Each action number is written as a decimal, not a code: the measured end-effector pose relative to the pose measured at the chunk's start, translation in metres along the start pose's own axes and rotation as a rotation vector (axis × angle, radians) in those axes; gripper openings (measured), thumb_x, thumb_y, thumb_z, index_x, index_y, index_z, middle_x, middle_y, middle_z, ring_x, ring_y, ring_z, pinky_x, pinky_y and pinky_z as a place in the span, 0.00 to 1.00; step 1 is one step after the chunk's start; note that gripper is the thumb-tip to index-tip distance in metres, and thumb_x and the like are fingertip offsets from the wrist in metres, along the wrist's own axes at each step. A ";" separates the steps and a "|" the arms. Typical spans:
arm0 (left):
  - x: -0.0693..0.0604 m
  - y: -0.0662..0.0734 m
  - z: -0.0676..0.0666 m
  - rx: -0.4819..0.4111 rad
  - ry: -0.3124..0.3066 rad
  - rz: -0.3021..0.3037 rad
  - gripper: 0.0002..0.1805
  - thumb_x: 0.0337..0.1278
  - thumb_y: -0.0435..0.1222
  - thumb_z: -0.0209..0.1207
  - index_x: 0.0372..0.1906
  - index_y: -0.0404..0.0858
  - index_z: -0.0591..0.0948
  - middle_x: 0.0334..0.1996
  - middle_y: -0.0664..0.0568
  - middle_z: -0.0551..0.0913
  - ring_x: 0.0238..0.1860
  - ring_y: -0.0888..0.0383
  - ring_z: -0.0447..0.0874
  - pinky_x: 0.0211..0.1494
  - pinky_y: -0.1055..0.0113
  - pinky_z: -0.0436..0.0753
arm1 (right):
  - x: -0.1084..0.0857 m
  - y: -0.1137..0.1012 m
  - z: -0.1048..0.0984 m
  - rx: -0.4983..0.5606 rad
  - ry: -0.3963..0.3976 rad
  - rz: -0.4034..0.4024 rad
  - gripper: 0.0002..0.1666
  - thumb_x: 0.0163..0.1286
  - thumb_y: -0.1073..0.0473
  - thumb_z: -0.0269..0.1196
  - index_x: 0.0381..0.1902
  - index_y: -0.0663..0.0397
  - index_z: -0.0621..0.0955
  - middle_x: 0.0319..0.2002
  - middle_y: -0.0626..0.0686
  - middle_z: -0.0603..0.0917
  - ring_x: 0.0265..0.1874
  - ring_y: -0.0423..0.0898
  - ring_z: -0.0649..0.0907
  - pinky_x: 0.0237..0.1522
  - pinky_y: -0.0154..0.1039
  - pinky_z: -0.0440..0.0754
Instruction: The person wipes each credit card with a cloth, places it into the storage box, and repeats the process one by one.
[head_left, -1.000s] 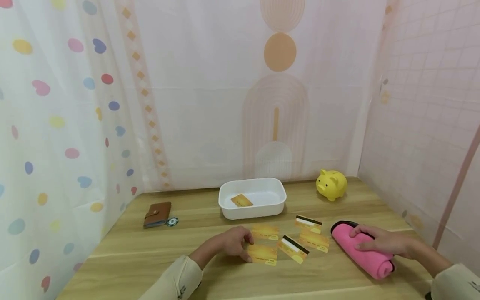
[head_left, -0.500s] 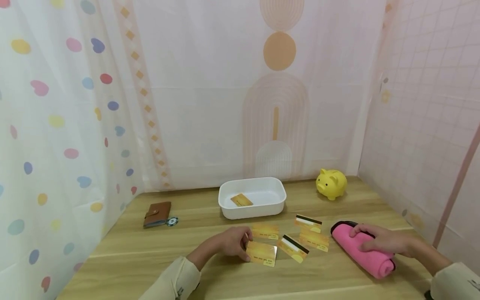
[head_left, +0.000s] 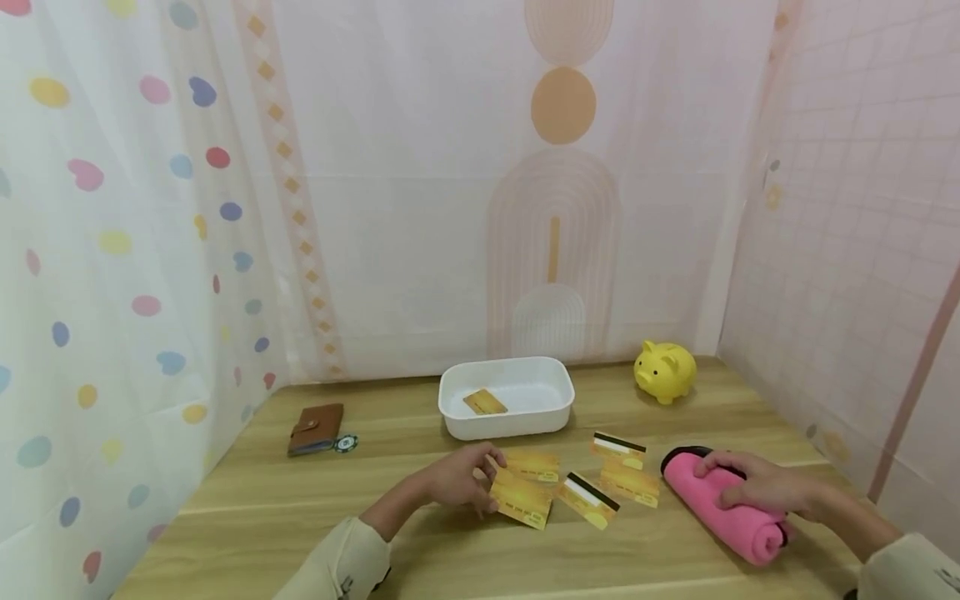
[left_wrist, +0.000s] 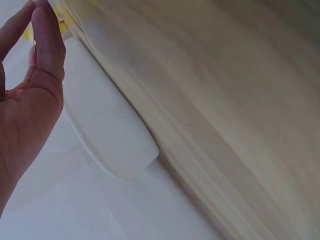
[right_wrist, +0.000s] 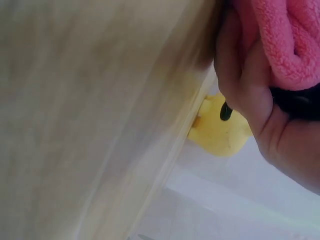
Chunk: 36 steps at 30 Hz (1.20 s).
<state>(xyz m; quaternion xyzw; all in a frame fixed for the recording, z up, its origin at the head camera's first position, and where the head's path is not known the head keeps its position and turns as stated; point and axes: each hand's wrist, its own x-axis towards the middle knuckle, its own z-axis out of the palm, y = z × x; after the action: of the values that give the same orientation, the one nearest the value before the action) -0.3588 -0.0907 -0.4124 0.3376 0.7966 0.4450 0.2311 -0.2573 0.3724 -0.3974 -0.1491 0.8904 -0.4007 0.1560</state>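
Observation:
My left hand (head_left: 459, 479) pinches a yellow-gold bank card (head_left: 521, 498) by its left edge, between thumb and fingers. The card is tilted, its near side raised off the wooden table. Several more bank cards lie around it: one face-up card (head_left: 534, 465) just behind, a striped card (head_left: 589, 498) to the right, then another striped card (head_left: 618, 448) overlapping a face-up card (head_left: 630, 482). At the right, my right hand (head_left: 765, 482) grips a rolled pink cloth (head_left: 723, 508) with black edging. The right wrist view shows its fleecy roll (right_wrist: 295, 45) over the fingers.
A white plastic tray (head_left: 506, 427) with one gold card (head_left: 484, 402) inside stands behind the cards. A yellow piggy bank (head_left: 666, 372) is at the back right. A brown wallet (head_left: 316, 428) and a poker chip (head_left: 346, 443) lie at the left. Curtains surround the table.
The nearest card has gone from lying flat to being tilted up and turned in my left hand, which has shifted slightly left. My right hand stays on the pink cloth.

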 end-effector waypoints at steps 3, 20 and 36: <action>0.000 0.000 -0.001 -0.078 -0.010 -0.002 0.25 0.50 0.19 0.66 0.54 0.29 0.71 0.41 0.42 0.74 0.30 0.53 0.85 0.34 0.59 0.87 | 0.001 -0.004 0.001 -0.021 0.029 0.014 0.22 0.64 0.61 0.64 0.56 0.57 0.76 0.62 0.72 0.69 0.59 0.70 0.67 0.52 0.60 0.71; -0.005 0.010 0.011 -0.255 0.084 0.023 0.31 0.53 0.25 0.69 0.62 0.27 0.71 0.41 0.43 0.80 0.34 0.52 0.86 0.41 0.54 0.87 | 0.006 -0.011 0.014 -0.037 0.109 0.125 0.22 0.65 0.51 0.68 0.52 0.55 0.77 0.61 0.70 0.71 0.58 0.66 0.70 0.54 0.61 0.70; -0.008 0.027 0.013 -0.349 0.196 0.087 0.30 0.53 0.22 0.66 0.62 0.28 0.70 0.46 0.40 0.83 0.40 0.53 0.87 0.41 0.63 0.85 | 0.015 -0.032 0.026 -0.046 0.270 0.030 0.23 0.62 0.54 0.71 0.52 0.53 0.78 0.61 0.70 0.72 0.56 0.63 0.72 0.47 0.50 0.74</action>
<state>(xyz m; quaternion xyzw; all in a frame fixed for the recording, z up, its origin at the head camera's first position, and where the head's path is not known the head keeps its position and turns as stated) -0.3354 -0.0792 -0.3947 0.2817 0.7106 0.6168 0.1878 -0.2560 0.3294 -0.3920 -0.0842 0.9143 -0.3943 0.0375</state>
